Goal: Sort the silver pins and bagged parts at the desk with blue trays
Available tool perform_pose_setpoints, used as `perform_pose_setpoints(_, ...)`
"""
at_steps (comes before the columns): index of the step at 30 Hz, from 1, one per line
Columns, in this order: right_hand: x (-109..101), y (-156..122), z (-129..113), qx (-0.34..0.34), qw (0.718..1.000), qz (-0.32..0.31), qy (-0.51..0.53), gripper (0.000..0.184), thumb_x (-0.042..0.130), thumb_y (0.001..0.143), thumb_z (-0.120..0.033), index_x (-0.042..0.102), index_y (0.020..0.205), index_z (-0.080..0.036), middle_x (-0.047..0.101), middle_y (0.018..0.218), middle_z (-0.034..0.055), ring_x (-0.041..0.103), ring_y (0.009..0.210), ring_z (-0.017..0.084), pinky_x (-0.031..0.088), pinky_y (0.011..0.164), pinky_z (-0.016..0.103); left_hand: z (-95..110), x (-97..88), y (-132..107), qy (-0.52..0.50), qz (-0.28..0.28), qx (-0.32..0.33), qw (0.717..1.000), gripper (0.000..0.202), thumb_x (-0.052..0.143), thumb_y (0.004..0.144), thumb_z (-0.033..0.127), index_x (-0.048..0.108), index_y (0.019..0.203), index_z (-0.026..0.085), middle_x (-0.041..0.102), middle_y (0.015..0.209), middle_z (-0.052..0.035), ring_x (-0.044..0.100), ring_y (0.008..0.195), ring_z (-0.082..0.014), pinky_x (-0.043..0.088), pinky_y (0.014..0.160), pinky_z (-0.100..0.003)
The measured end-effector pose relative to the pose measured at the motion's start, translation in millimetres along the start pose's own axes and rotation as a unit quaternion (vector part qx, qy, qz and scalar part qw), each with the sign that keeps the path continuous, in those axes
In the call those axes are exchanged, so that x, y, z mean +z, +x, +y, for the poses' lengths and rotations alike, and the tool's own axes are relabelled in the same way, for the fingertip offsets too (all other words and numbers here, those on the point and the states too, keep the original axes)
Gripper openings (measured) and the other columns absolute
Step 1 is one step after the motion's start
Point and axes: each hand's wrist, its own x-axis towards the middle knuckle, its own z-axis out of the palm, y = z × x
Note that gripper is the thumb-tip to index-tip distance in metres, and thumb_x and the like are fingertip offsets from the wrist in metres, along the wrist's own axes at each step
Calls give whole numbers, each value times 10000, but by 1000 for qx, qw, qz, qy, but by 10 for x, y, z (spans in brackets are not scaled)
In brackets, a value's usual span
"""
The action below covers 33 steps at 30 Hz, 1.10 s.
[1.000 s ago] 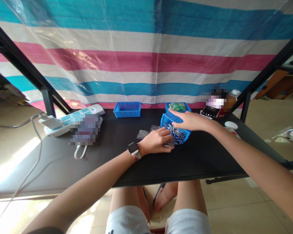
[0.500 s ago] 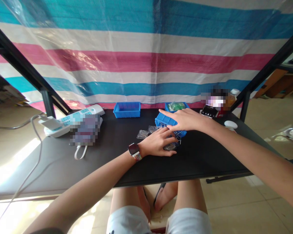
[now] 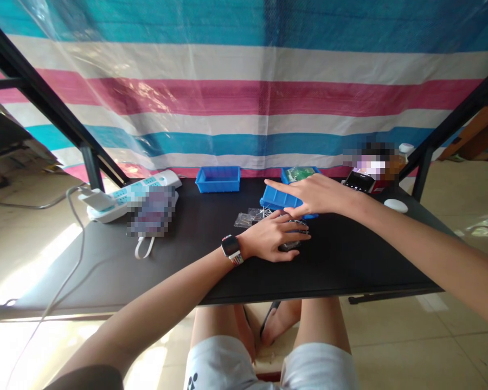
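Observation:
My right hand (image 3: pixel 319 194) grips a blue plastic bin (image 3: pixel 277 198) with thumb and fingers spread along it. The bin is tipped over, so its ribbed outer side faces up. Under its near edge my left hand (image 3: pixel 271 236) lies low over the table, palm down, fingers apart. Thin pale stick-like pieces (image 3: pixel 265 210) show between bin and hand. Small clear plastic packets (image 3: pixel 244 219) lie just beyond the left wrist, and more small things under the fingers are partly hidden.
Another blue bin (image 3: pixel 218 185) stands at the back of the black table (image 3: pixel 179 238); a further bin (image 3: pixel 285 176) holds a green packet (image 3: pixel 301 173). A power strip (image 3: pixel 166 179) with cables lies left. Right are a black device (image 3: pixel 358 182), a bottle (image 3: pixel 405 151) and a white oval object (image 3: pixel 396 206).
The blue bin in my right hand has tipped further over, hiding its inside. My left hand's fingers have spread a little more over the small things. The whole view has shifted slightly.

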Motion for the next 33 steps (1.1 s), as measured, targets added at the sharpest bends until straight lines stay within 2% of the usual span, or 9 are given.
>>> perform_pose_setpoints(7, -52, -28, 13, 1, 1000, 15, 0, 881, 675, 969, -544, 285, 1719, -295, 813, 1078, 109, 727, 877, 284, 432, 742, 300, 7, 0, 12, 9, -15, -16, 1000, 419, 570, 1036, 428, 693, 1398, 257, 686, 1462, -101, 606, 1358, -330, 368, 1241, -521)
perform_pose_setpoints(10, -55, -39, 32, 3, 1000, 10, -13, 892, 676, 972, -528, 261, 1725, -291, 810, 1148, 119, 731, 926, 298, 447, 755, 301, 9, -11, 13, 6, 14, -33, 999, 352, 557, 1046, 406, 726, 1305, 238, 732, 1360, -106, 638, 1273, -308, 447, 1153, -478)
perform_pose_setpoints(14, -55, -53, 74, 18, 1000, 5, -13, 908, 682, 951, -511, 252, 1724, -306, 794, 1240, 115, 738, 979, 323, 475, 787, 323, 14, -41, 5, 29, 69, -125, 989, 285, 541, 1042, 399, 735, 1147, 219, 752, 1187, -106, 663, 1099, -286, 503, 1001, -450)
perform_pose_setpoints(17, -87, -74, 149, 61, 998, 13, 6, 896, 660, 950, -496, 251, 1720, -290, 793, 1231, 126, 746, 968, 351, 488, 817, 371, 9, -43, -3, 53, 107, -210, 970, 271, 524, 1044, 391, 718, 1090, 207, 738, 1113, -106, 650, 1022, -278, 506, 943, -454)
perform_pose_setpoints(19, -129, -82, 246, 111, 993, 30, 25, 892, 654, 942, -500, 265, 1706, -252, 789, 1219, 143, 744, 973, 373, 496, 835, 404, -3, -22, -9, 70, 135, -266, 952, 267, 522, 1045, 387, 709, 1089, 202, 724, 1114, -109, 637, 1037, -287, 502, 956, -472)
perform_pose_setpoints(22, -201, -43, 467, 175, 980, 71, 68, 824, 667, 913, -474, 362, 1630, -206, 759, 1268, 163, 726, 1025, 391, 505, 875, 435, -41, 34, -23, 85, 162, -324, 928, 312, 569, 1028, 425, 691, 1204, 198, 692, 1270, -131, 602, 1213, -326, 477, 1055, -516)
perform_pose_setpoints(24, -231, 47, 633, 175, 973, 105, 107, 697, 637, 915, -426, 456, 1549, -198, 741, 1292, 156, 711, 1061, 377, 507, 900, 432, -74, 74, -34, 77, 151, -339, 926, 405, 590, 1020, 471, 664, 1302, 190, 664, 1366, -147, 574, 1304, -343, 462, 1103, -530)
perform_pose_setpoints(28, -191, 410, 850, 109, 954, 183, 210, 467, 527, 942, -346, 627, 1364, -174, 738, 1274, 124, 674, 1101, 322, 503, 945, 390, -114, 106, -41, 52, 107, -332, 936, 474, 570, 1037, 494, 644, 1374, 169, 679, 1378, -151, 595, 1317, -334, 468, 1122, -515)
perform_pose_setpoints(33, 36, 1032, 822, 59, 946, 173, 269, 390, 559, 929, -373, 771, 1113, -103, 771, 1125, 122, 656, 1050, 292, 472, 975, 365, -102, 71, -36, 40, 95, -320, 942, 405, 554, 1056, 481, 709, 1275, 179, 724, 1271, -125, 630, 1210, -313, 497, 1071, -503)
